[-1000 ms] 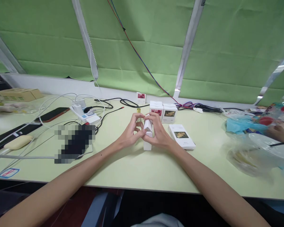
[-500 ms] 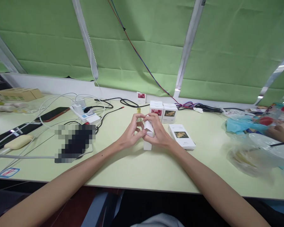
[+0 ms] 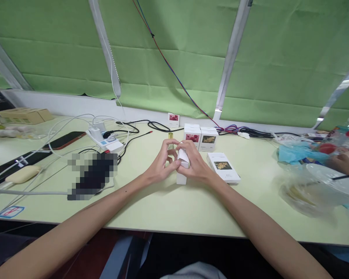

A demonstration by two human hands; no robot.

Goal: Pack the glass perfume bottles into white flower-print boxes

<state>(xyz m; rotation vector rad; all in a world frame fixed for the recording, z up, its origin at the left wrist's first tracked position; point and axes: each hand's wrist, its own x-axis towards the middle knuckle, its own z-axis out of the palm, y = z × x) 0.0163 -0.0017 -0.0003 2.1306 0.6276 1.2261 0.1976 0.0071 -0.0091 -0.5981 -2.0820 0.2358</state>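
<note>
- We see the table (image 3: 168,209) running left to right, with the blinds (image 3: 174,58) behind it.
- Our left hand (image 3: 159,164) and right hand (image 3: 195,164) meet at the middle, on either side of an upright small box (image 3: 182,170) standing on the table.
- Just right of it lies a flat box (image 3: 223,167).
- Behind our hands stand two boxes (image 3: 200,137) side by side, with a little bottle (image 3: 170,136) to their left.
- A power strip (image 3: 104,141) and a phone (image 3: 64,140) lie well to the left.
- A plastic bag (image 3: 305,193) sits far right.
</note>
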